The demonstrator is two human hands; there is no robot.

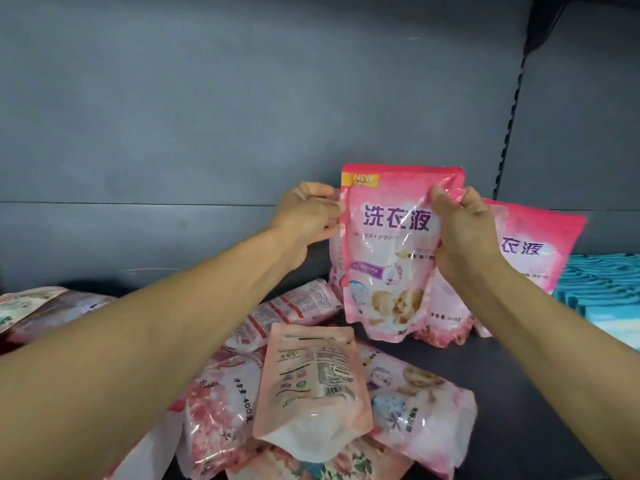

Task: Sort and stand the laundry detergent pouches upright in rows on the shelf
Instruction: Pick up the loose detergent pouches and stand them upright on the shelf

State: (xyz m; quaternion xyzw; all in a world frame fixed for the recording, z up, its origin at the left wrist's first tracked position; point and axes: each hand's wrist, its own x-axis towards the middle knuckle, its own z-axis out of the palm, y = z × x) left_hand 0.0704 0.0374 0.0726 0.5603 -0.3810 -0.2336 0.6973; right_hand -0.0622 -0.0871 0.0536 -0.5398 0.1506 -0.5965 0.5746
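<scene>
A pink detergent pouch (391, 251) with purple lettering is held upright between both hands, its bottom just above or on the dark shelf (502, 375). My left hand (308, 216) pinches its upper left edge. My right hand (464, 233) grips its upper right side. Another pink pouch (533, 251) stands upright behind and to the right, with a third partly hidden behind the held one. Several pink pouches (311, 386) lie flat in a loose pile in front.
The grey back panel (242, 116) rises behind the shelf, with a slotted upright (509, 133) at the right. Blue packages (602, 289) fill the shelf's right end. A darker reddish pouch (41, 306) lies at the far left.
</scene>
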